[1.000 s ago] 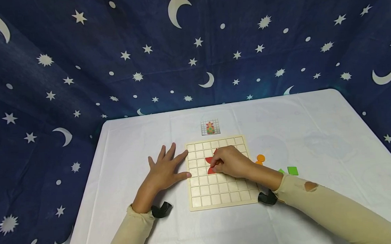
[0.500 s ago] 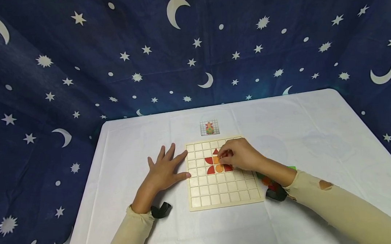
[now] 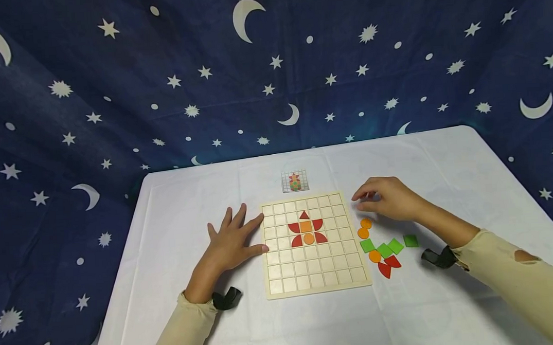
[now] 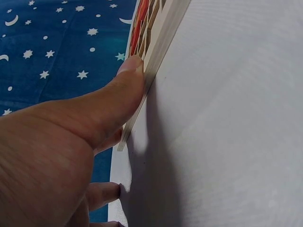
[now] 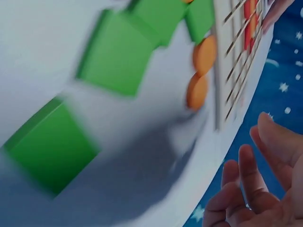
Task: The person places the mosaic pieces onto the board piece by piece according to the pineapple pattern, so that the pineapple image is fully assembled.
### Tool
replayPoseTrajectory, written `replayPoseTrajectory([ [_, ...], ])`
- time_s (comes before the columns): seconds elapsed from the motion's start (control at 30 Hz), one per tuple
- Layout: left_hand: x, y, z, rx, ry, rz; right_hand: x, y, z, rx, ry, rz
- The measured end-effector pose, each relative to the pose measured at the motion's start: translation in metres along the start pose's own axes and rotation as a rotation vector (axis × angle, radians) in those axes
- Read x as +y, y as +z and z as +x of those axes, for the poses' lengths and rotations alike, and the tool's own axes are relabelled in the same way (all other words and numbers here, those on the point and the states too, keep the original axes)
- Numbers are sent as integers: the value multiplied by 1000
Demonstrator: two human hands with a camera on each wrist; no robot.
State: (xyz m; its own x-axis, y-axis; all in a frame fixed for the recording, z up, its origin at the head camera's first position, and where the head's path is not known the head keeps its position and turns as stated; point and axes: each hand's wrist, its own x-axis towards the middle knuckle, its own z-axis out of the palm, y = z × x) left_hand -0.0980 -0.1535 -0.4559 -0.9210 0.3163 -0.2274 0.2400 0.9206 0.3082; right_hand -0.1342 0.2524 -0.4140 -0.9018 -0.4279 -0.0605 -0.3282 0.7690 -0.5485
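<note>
Evidently light, stiff, flat orange discs [image 3: 364, 228]: pinch by their edges. Right hand [image 3: 389, 198] hovers relaxed, empty; left hand [image 3: 233, 241] flat, steadying board [image 3: 315, 289].

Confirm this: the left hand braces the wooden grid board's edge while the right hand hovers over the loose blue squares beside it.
Wrong colour. The head view shows the loose squares are green, not blue. The left hand does brace the wooden grid board, and the right hand hovers near the loose pieces.
</note>
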Motion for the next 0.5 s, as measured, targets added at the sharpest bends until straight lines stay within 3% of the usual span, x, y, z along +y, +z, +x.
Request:
replayPoseTrajectory([
  [0.2,0,-1,-1,6,3,-2,21,-5,-13,-72,-8,-19],
  [0.5,0,0,-1,-5,1,-3,34,12,-18,-161,-43,94],
])
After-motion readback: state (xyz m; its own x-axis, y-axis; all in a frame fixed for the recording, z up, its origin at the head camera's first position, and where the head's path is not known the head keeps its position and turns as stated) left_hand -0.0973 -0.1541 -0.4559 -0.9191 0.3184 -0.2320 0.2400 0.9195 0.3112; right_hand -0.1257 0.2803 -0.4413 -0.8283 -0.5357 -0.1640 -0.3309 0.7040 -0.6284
